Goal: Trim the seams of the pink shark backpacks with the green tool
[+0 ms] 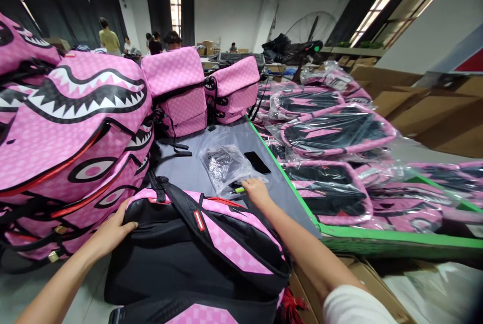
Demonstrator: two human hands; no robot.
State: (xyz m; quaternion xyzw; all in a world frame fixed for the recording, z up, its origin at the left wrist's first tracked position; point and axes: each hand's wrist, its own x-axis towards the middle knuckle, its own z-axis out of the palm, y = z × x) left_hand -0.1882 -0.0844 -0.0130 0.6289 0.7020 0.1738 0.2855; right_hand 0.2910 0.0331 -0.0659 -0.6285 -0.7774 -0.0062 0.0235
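Observation:
A pink and black backpack (181, 258) lies right in front of me, its black back panel and straps facing up. My left hand (119, 228) grips its upper left edge, thumb on the black panel and fingers partly hidden behind. My right hand (256, 191) reaches past the bag to the grey tabletop (177, 165). Its fingers are closed at a small green-and-black tool (238, 190), whose kind I cannot make out. Just beyond the fingertips lies a crumpled pile of clear plastic bags (226, 160). A dark phone (257, 162) rests beside the pile.
Pink shark-mouth backpacks (94, 92) are stacked high on the left. More pink checked bags (184, 92) stand at the table's far end. Right of the green table edge (287, 178), plastic-wrapped backpacks (335, 128) are piled up. Cardboard boxes (445, 117) stand behind them. Several people work far back.

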